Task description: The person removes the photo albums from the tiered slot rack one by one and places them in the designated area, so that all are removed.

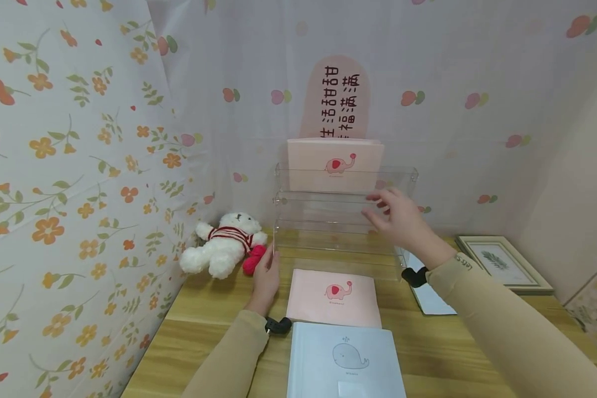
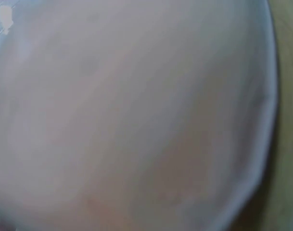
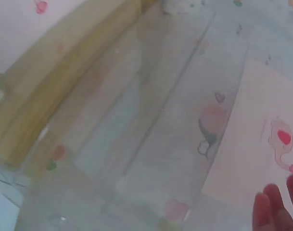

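A clear acrylic tiered rack [image 1: 345, 232] stands on the wooden table [image 1: 214, 331] against the back wall. A pink elephant book [image 1: 335, 163] stands upright in its rear tier and shows again in the right wrist view [image 3: 261, 144]. My right hand [image 1: 395, 213] hovers before the rack's right side with its fingers loosely spread and holding nothing; its fingertips [image 3: 271, 211] show at the bottom of the right wrist view. My left hand [image 1: 266, 276] lies flat on the table by the rack's left front corner. The left wrist view is a pale blur.
A second pink elephant book [image 1: 334, 296] lies flat before the rack, and a grey-blue whale book [image 1: 345, 359] lies nearer me. A white teddy bear [image 1: 226, 249] with a red piece sits at the left. A framed picture [image 1: 502, 262] and white sheet [image 1: 430, 296] lie right.
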Demonstrator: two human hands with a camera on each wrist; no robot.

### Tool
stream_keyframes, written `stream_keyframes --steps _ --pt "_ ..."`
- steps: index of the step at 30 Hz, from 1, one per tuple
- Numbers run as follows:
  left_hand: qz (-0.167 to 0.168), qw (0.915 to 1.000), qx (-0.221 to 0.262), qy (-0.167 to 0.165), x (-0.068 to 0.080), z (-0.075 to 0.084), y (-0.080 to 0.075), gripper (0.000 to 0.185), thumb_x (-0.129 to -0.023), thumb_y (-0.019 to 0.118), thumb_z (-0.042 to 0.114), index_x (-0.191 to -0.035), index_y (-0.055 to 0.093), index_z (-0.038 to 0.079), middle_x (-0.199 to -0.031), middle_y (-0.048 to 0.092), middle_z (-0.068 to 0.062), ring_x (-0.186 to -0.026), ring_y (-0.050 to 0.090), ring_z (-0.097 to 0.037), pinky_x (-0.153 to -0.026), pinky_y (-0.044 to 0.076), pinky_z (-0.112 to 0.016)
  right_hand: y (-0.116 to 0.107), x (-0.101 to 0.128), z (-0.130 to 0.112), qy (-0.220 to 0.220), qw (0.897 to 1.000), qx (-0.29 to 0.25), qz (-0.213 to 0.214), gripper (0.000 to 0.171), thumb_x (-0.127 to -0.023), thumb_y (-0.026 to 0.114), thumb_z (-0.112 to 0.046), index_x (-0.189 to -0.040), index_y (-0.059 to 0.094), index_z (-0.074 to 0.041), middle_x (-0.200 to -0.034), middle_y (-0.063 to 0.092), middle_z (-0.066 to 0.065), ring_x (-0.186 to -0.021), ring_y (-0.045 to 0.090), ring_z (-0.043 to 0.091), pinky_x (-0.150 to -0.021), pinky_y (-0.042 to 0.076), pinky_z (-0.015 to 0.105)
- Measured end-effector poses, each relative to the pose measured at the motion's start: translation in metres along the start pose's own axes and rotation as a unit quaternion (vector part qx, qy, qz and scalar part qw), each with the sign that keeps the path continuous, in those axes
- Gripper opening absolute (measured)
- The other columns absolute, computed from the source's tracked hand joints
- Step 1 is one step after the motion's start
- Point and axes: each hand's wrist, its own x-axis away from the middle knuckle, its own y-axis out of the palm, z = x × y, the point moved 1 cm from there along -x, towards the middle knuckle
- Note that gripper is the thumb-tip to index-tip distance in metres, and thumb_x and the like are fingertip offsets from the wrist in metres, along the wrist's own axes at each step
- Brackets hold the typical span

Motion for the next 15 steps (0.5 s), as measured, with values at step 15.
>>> stream_keyframes --steps 15 --pt "0.013 0.9993 -0.009 0.033 -0.001 -0.003 0.001 0.050 -0.113 0.063 0.038 -0.160 0.060 0.024 -0.164 0.060 -0.012 -0.155 0.052 -0.038 -0.128 0.043 -0.062 -0.028 -0.076 0.004 0.079 0.994 -0.015 0.078 0.085 -0.104 0.073 -0.033 -0.173 0.029 -0.010 -0.172 0.033 0.028 -0.157 0.039 0.051 -0.132 0.034 0.070"
